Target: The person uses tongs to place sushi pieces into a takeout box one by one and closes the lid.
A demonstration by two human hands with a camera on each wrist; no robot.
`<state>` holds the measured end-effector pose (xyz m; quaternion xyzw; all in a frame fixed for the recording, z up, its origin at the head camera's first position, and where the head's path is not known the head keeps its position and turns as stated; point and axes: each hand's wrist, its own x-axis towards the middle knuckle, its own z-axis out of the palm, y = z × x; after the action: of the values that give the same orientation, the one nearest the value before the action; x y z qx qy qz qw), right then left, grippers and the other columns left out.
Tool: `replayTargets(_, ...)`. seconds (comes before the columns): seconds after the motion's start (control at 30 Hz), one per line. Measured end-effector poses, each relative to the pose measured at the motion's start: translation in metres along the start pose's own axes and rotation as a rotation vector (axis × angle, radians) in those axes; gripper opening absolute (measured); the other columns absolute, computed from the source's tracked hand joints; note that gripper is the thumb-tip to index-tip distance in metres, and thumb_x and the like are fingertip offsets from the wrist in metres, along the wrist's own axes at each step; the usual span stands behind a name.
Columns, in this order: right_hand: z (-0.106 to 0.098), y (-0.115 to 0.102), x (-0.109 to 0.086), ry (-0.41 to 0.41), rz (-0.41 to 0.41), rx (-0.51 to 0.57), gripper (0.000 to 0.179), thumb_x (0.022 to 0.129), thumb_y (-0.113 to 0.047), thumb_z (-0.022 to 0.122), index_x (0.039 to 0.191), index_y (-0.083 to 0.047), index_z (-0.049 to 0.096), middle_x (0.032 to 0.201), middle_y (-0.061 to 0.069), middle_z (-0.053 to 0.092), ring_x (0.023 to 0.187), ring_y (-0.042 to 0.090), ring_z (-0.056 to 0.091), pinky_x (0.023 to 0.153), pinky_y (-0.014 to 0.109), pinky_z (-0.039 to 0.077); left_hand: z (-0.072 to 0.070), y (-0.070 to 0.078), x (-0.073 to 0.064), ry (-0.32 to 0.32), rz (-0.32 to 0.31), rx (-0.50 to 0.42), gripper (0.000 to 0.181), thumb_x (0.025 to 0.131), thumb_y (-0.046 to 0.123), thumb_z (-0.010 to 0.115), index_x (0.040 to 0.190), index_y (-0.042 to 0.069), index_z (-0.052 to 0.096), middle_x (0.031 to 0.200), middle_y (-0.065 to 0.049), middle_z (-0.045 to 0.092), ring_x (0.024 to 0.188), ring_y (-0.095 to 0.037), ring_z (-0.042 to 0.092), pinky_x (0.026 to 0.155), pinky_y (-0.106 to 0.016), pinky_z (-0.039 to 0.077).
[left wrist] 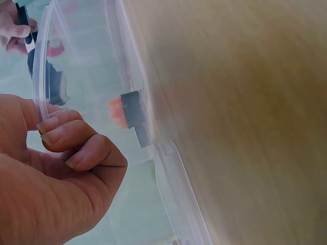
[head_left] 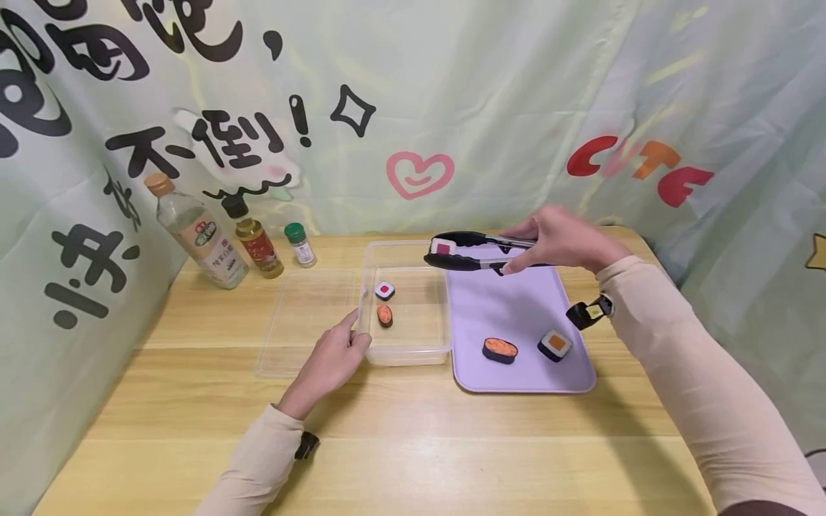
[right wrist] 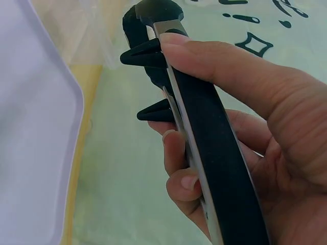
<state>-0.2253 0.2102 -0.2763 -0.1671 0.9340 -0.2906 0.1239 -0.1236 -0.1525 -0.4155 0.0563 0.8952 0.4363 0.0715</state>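
My right hand (head_left: pixel 563 240) grips black-and-silver tongs (head_left: pixel 474 264) by their arms. Between the tong tips is a toy sushi roll (head_left: pixel 442 246) with a dark red centre, held up near the container's right side. My left hand (head_left: pixel 332 362) pinches the left rim of a clear plastic container (head_left: pixel 413 352); in the left wrist view its thumb and fingers meet at the rim. Inside the container lie a red-centred sushi roll (head_left: pixel 384 289) and an orange-topped sushi (head_left: pixel 384 316). On the lilac tray (head_left: pixel 516 301) sit another orange-topped sushi (head_left: pixel 500 350) and an orange-centred roll (head_left: pixel 555 345).
A clear lid (head_left: pixel 300 315) lies flat on the wooden table (head_left: pixel 413 451), left of the container. At the back left stand a large bottle (head_left: pixel 205 236), a smaller dark-capped bottle (head_left: pixel 258 247) and a green-capped shaker (head_left: pixel 300 246). A printed curtain (head_left: pixel 516 107) hangs behind.
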Motion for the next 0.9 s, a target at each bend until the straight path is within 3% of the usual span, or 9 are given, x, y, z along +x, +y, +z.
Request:
replayTargets(0.13,0.006,-0.005,0.01,-0.019,-0.023,-0.004,0.052,0.07,-0.025,0.093,0.115,-0.004,0.077,0.125,0.014,0.069,0.063,0.02,0.046,0.068,0.037,0.043,0.0,0.0,0.0,-0.002,0.0,0.0,0.06,0.095,0.018,0.043,0.155,0.008,0.04,0.06,0.003,0.038,0.048,-0.012,0.03,0.044,-0.024,0.023)
replayTargets(0.2,0.009,-0.008,0.015,-0.033,-0.039,-0.004,0.048,0.07,-0.025,0.093,0.111,-0.004,0.078,0.125,0.014,0.069,0.087,0.024,0.065,0.074,0.038,0.044,0.0,0.001,0.001,-0.002,-0.001,0.002,0.061,0.095,0.018,0.043,0.155,0.008,0.04,0.06,0.003,0.038,0.048,-0.012,0.03,0.044,-0.024,0.023)
replayTargets(0.3,0.013,-0.013,0.023,-0.058,-0.056,-0.001,0.045,0.071,-0.023,0.092,0.108,-0.003,0.079,0.126,0.014,0.068,0.083,0.031,0.062,0.077,0.04,0.043,0.0,0.001,0.0,0.0,-0.007,0.004,0.06,0.095,0.018,0.043,0.155,0.008,0.04,0.06,0.003,0.039,0.048,-0.012,0.03,0.044,-0.025,0.023)
replayTargets(0.37,0.017,-0.016,0.027,-0.069,-0.065,-0.011,0.047,0.071,-0.022,0.092,0.111,-0.003,0.078,0.125,0.014,0.069,0.095,0.027,0.066,0.08,0.041,0.043,0.0,0.001,0.0,0.0,-0.012,0.006,0.06,0.095,0.018,0.043,0.155,0.008,0.04,0.06,0.003,0.039,0.048,-0.012,0.03,0.044,-0.025,0.023)
replayTargets(0.43,0.02,-0.019,0.032,-0.082,-0.07,-0.018,0.046,0.071,-0.02,0.092,0.111,-0.002,0.078,0.125,0.013,0.069,0.073,0.022,0.055,0.082,0.041,0.043,0.0,0.001,0.0,0.0,-0.015,0.007,0.06,0.096,0.018,0.043,0.155,0.008,0.04,0.06,0.003,0.039,0.048,-0.012,0.031,0.044,-0.025,0.023)
replayTargets(0.47,0.022,-0.02,0.035,-0.09,-0.073,-0.024,0.044,0.072,-0.019,0.091,0.11,-0.002,0.078,0.125,0.013,0.069,0.073,0.022,0.055,0.084,0.042,0.045,0.0,0.001,0.0,0.001,-0.015,0.008,0.06,0.096,0.018,0.043,0.155,0.008,0.04,0.06,0.003,0.039,0.048,-0.012,0.031,0.044,-0.025,0.024)
replayTargets(0.6,0.028,-0.026,0.043,-0.125,-0.086,-0.042,0.04,0.073,-0.017,0.09,0.107,-0.001,0.078,0.126,0.014,0.069,0.091,0.023,0.064,0.092,0.044,0.048,0.0,0.001,0.0,0.002,-0.018,0.007,0.061,0.096,0.018,0.043,0.156,0.008,0.039,0.06,0.003,0.04,0.048,-0.012,0.031,0.044,-0.025,0.024)
replayTargets(0.67,0.031,-0.028,0.046,-0.142,-0.089,-0.057,0.043,0.073,-0.017,0.089,0.111,0.0,0.077,0.126,0.014,0.068,0.113,0.026,0.064,0.095,0.045,0.049,0.0,0.001,0.0,0.002,-0.017,0.003,0.061,0.096,0.018,0.043,0.156,0.008,0.039,0.06,0.003,0.04,0.048,-0.012,0.032,0.044,-0.025,0.024)
replayTargets(0.9,0.04,-0.034,0.057,-0.167,-0.1,-0.13,0.056,0.072,-0.018,0.09,0.121,0.001,0.073,0.122,0.015,0.07,0.115,0.028,0.065,0.095,0.044,0.051,0.0,0.001,0.001,0.001,-0.009,0.005,0.061,0.096,0.019,0.043,0.155,0.007,0.039,0.06,0.003,0.039,0.048,-0.012,0.031,0.044,-0.024,0.023)
